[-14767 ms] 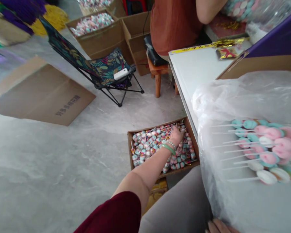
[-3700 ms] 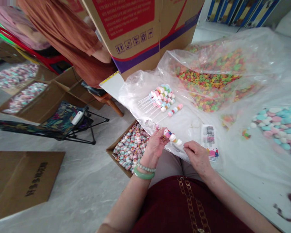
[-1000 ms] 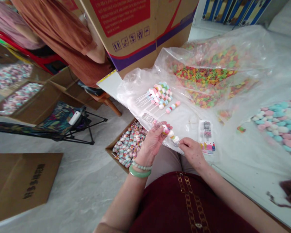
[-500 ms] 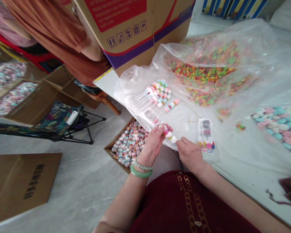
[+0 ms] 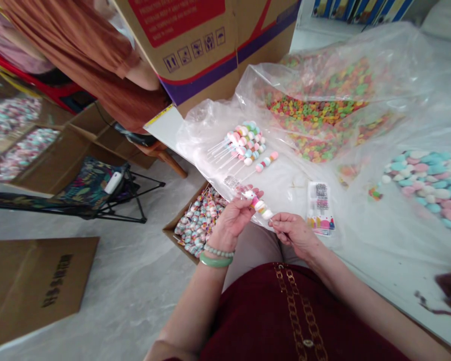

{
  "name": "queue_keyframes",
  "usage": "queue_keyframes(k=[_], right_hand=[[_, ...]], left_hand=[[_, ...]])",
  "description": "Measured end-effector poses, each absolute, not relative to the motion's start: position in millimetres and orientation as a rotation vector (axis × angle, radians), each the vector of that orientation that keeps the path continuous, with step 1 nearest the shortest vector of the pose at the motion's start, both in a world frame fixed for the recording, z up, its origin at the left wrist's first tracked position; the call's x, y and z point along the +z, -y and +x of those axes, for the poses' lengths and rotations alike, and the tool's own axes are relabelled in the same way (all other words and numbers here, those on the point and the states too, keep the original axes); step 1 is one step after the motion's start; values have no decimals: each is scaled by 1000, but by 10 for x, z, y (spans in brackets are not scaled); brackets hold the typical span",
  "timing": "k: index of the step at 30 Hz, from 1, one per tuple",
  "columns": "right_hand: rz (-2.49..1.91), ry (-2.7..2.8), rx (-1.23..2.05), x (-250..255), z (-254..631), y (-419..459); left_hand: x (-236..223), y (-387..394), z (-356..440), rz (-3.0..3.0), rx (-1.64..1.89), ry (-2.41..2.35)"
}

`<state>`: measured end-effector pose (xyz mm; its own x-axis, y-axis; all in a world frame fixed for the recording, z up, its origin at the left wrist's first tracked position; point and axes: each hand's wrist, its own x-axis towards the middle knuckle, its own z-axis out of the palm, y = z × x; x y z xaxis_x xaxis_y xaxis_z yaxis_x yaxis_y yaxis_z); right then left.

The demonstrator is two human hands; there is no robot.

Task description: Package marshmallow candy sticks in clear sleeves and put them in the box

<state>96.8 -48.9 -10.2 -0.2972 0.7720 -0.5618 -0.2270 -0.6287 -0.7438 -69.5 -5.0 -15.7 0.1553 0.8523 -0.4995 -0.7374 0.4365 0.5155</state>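
My left hand (image 5: 237,214) holds a marshmallow skewer (image 5: 262,208) by its upper part, with what looks like a clear printed wrapper about the top. At the skewer's lower end, the fingertips of my right hand (image 5: 290,228) are pinched on the stick. Beyond my hands, a pile of unwrapped marshmallow skewers (image 5: 248,141) lies on the plastic sheet, sticks pointing left. One single skewer (image 5: 266,162) lies apart, beside the pile. To the right of my right hand sits a stack of printed clear wrappers (image 5: 320,205).
Loose marshmallows (image 5: 432,183) and a clear bag of gummy rings (image 5: 319,113) cover the table's right and back. A carton of wrapped skewers (image 5: 199,225) stands on the floor at left. A co-worker's orange-brown sleeve (image 5: 82,45) shows beside the large carton (image 5: 210,55).
The fingers of my left hand have opened out somewhat around the skewer's top. My right hand has turned from a fist to a fingertip pinch at the stick.
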Motion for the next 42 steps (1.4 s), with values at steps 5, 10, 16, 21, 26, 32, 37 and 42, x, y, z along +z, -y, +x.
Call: queue_keyframes(k=[5, 10, 16, 21, 26, 32, 37, 42], right_hand=[[-1400, 856, 1871, -133, 968, 459], [-1394, 889, 1831, -130, 976, 462], [-1385, 902, 1820, -115, 947, 470], [-1459, 1024, 1745, -163, 945, 446], [-1521, 1162, 1645, -221, 975, 424], [-1336, 791, 1954, -186, 1064, 424], [-1224, 576, 2134, -196, 1124, 399], [-1530, 1124, 1671, -272, 1046, 429]], left_hand=[[-22, 40, -731, 207, 1100, -837], [-22, 24, -666, 200, 1143, -947], [-167, -22, -584, 4, 1304, -923], [-173, -27, -539, 11, 1342, -921], [-147, 10, -480, 152, 1330, -941], [-157, 7, -518, 231, 1223, -962], [-193, 1, -559, 236, 1168, -924], [-182, 26, -509, 294, 1161, -962]])
